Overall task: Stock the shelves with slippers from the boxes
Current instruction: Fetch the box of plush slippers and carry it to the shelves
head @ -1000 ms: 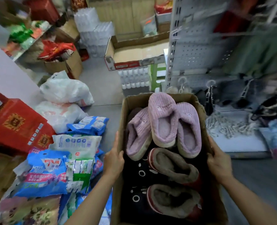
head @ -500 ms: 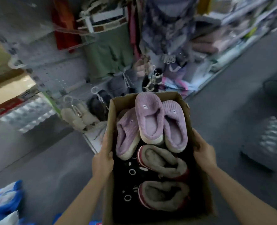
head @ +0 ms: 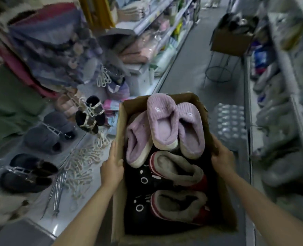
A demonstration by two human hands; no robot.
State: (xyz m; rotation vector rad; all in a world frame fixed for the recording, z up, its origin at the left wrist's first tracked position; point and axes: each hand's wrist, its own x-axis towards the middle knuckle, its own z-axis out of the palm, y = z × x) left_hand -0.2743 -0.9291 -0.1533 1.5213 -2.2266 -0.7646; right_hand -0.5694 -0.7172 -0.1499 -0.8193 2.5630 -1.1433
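The left hand grips the left wall of the cardboard box, thumb curled over the rim and the fingers hidden on the outer face; the right hand holds the opposite wall, fingers curled over its edge and onto the inner side. Between the two sets of fingers, and just beyond them, lie three lilac slippers, piled at the far end of the box, the middle one resting on top of its neighbours; on the near side of the fingers, toward the wrists, two red slippers with grey fleece lining lie one behind the other along the right wall; beside these, under the left thumb's side, black slippers with white ring eyes fill the left half. Out past the left fingers a low white shelf carries dark grey slippers on clips, a dark pair nearer, and a heap of pale plastic hangers; beyond the right fingers a wrapped pack of bottles stands on the floor, with blurred shelves further right; far ahead another open carton sits on a wire stand.
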